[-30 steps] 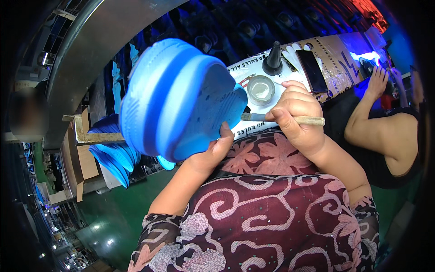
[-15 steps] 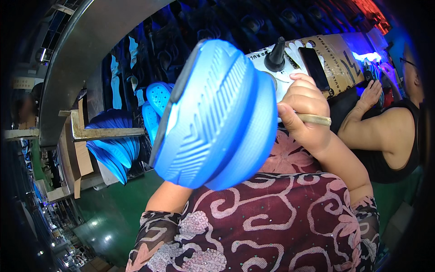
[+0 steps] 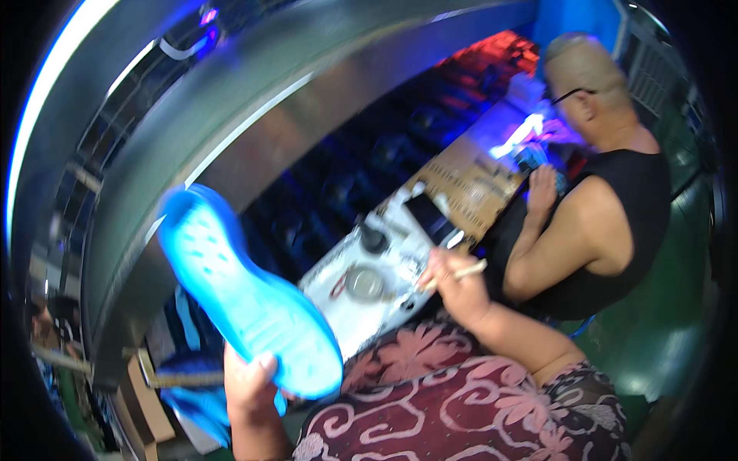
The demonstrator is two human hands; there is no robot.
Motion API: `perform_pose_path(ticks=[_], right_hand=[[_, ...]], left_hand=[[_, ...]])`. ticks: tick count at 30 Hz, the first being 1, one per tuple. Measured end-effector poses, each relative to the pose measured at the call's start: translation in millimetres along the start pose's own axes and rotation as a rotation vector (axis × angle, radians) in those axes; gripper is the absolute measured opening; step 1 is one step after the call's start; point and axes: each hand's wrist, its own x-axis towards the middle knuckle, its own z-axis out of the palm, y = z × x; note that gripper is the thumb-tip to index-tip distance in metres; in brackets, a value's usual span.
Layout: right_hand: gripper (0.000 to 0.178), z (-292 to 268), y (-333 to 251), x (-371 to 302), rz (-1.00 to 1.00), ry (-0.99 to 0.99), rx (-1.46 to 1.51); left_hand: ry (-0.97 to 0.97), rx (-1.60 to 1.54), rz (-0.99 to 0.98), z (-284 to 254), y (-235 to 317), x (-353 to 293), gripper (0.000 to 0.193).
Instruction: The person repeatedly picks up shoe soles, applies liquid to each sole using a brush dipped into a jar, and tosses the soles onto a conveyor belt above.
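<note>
My left hand (image 3: 246, 380) grips a bright blue shoe sole (image 3: 254, 307) near its lower end, thumb on the upper face. The sole stands tilted, its far end with small dents rising toward the upper left. Closed around a pale stick (image 3: 473, 269), like a brush handle, is my right hand (image 3: 457, 292); the stick's working end is blurred. Just left of that hand, a round, clear-looking dish (image 3: 364, 283) sits on the white covered table (image 3: 330, 269). Behind the dish stands a black cone-shaped bottle (image 3: 373, 238), and a dark phone (image 3: 430, 217) lies to its right.
A co-worker in a black top (image 3: 615, 253) sits close on my right, hands by a bright light. Brown printed cardboard (image 3: 469, 184) covers the table's far part. A dark conveyor with a metal edge runs beyond. Blue soles (image 3: 196, 407) and a cardboard box (image 3: 150, 399) are at lower left.
The view has swung toward the right. The sole, earlier side-on and close, now shows its upper face farther left. My right hand has moved away from it to beside the dish.
</note>
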Motion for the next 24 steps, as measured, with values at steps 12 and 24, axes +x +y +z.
perform_pose_path(ticks=[12,24], right_hand=[[0.033,-81.3,15.0,-7.1,0.004,0.198,-0.125],[0.041,-81.1,38.2,-4.4,0.207,0.116,0.099]], left_hand=[[-0.255,-0.554,-0.191,333.4,33.7,352.3,0.039],[-0.129,0.396,0.031,100.6,-56.6,167.3,0.034]])
